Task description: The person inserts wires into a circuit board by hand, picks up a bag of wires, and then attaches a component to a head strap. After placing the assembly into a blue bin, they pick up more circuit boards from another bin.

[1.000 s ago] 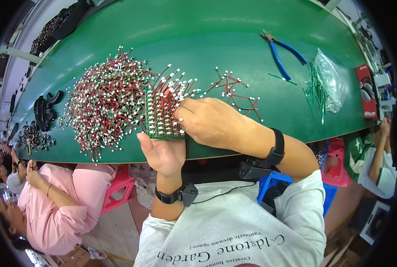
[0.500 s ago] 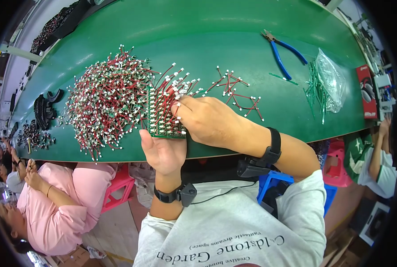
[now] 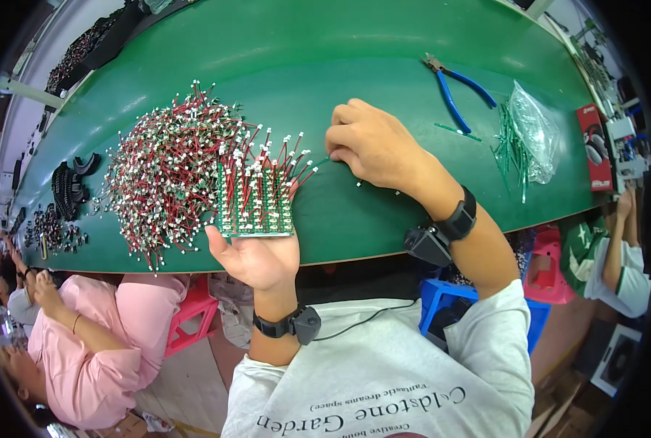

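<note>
My left hand (image 3: pixel 261 261) supports a green circuit board panel (image 3: pixel 256 228) from beneath, thumb at its left edge. Rows of white connectors cover the panel, and red wires with white plugs stand up from it. To its right, my right hand (image 3: pixel 373 142) is over the table with its fingers curled; whatever they grip is hidden. A thin green strip (image 3: pixel 322 160) shows by its fingertips. White plugs (image 3: pixel 359 185) of loose wires peek out below that hand, which covers the rest. Left of the panel lies a large heap of red-wired small boards (image 3: pixel 161 175).
Blue-handled cutting pliers (image 3: pixel 453 98), a green strip (image 3: pixel 457 132) and a clear plastic bag (image 3: pixel 535 135) beside green strips (image 3: pixel 511 157) lie at the right, near a red box (image 3: pixel 595 150). Black parts (image 3: pixel 68 186) lie far left. A person in pink (image 3: pixel 95 343) sits at the left.
My right hand has moved away from the panel, right and farther over the table, above the loose wires. My left hand has shifted the panel slightly left and tilted it, showing more connector rows.
</note>
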Demonstrator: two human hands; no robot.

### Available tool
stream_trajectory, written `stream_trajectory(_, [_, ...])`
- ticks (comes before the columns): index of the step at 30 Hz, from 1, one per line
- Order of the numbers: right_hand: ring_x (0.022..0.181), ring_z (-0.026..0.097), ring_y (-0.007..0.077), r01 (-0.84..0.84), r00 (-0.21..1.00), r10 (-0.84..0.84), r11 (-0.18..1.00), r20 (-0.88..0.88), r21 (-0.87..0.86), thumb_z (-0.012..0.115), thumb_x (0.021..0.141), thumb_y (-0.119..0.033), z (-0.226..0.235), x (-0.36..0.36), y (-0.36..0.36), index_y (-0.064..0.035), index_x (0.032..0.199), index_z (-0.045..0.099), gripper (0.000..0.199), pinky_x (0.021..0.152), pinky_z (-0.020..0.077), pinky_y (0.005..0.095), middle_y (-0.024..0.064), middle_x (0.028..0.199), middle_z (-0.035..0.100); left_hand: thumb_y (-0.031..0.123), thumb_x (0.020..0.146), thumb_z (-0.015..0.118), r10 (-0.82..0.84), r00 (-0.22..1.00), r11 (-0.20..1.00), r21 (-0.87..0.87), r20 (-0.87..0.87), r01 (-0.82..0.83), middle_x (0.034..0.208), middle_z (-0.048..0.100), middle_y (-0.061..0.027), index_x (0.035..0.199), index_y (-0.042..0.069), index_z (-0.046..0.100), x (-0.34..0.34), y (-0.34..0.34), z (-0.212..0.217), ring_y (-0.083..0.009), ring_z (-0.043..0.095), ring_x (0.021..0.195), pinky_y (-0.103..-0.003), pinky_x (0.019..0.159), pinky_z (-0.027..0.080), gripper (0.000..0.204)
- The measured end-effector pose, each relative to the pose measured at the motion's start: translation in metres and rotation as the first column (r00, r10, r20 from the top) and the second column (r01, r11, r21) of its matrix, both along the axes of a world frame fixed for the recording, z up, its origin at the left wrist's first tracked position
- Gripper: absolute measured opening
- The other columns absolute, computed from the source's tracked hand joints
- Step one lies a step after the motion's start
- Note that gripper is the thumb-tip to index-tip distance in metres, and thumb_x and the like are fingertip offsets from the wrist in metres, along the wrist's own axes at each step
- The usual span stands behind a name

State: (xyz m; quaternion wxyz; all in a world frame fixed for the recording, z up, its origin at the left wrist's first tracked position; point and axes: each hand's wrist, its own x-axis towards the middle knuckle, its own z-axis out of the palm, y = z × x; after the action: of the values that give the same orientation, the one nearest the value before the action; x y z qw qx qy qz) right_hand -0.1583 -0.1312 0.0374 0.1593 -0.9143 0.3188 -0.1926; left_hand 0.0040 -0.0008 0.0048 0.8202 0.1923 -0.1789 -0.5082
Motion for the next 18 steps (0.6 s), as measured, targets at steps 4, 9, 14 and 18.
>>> stream_trajectory(4, [0.08,0.059,0.0287,-0.024,0.959,0.037,0.998,0.281,-0.051,0.063,0.08,-0.002,-0.001,0.007,-0.004,-0.0022,0.088,0.06,0.008,0.068,0.0473,0.0359,0.0091,0.083,0.06,0.059,0.092,0.033,0.011,1.0,1.0,0.011,-0.006,-0.011,0.139,0.044,-0.0176,0.141,0.005,0.037,-0.001,0.0,0.003,-0.0359,0.045,0.124,-0.056,0.102,0.033,0.073])
stream_trajectory(9, [0.072,0.06,0.0278,-0.136,0.844,0.057,0.985,0.533,0.11,0.06,0.081,0.002,0.021,0.017,0.018,-0.0017,0.09,0.06,0.009,0.062,0.0473,0.033,0.011,0.082,0.061,0.06,0.091,0.035,0.028,0.999,0.999,0.018,0.017,-0.028,0.142,0.039,-0.0206,0.144,0.007,0.032,0.004,0.002,0.002,-0.0385,0.042,0.128,-0.057,0.103,0.032,0.075])
stream_trajectory(14, [0.075,0.061,0.0303,-0.402,0.813,0.275,0.903,0.513,0.152,0.063,0.079,0.002,0.01,0.03,0.047,0.0,0.092,0.059,0.014,0.063,0.0484,0.0362,0.0135,0.084,0.06,0.059,0.091,0.033,0.076,0.995,0.997,0.012,-0.066,-0.076,0.141,0.041,-0.0204,0.142,0.003,0.033,0.0,-0.001,0.002,-0.0371,0.04,0.128,-0.049,0.109,0.028,0.075])
stream_trajectory(18, [0.075,0.06,0.0339,-0.335,0.881,0.256,0.932,0.397,0.141,0.063,0.08,0.001,-0.007,0.037,0.053,0.0021,0.089,0.056,0.011,0.065,0.0498,0.04,0.0154,0.083,0.059,0.059,0.091,0.033,0.012,1.0,0.999,-0.034,0.0,-0.012,0.141,0.041,-0.0191,0.142,0.003,0.034,0.001,0.001,0.0,-0.0365,0.04,0.129,-0.05,0.109,0.027,0.075])
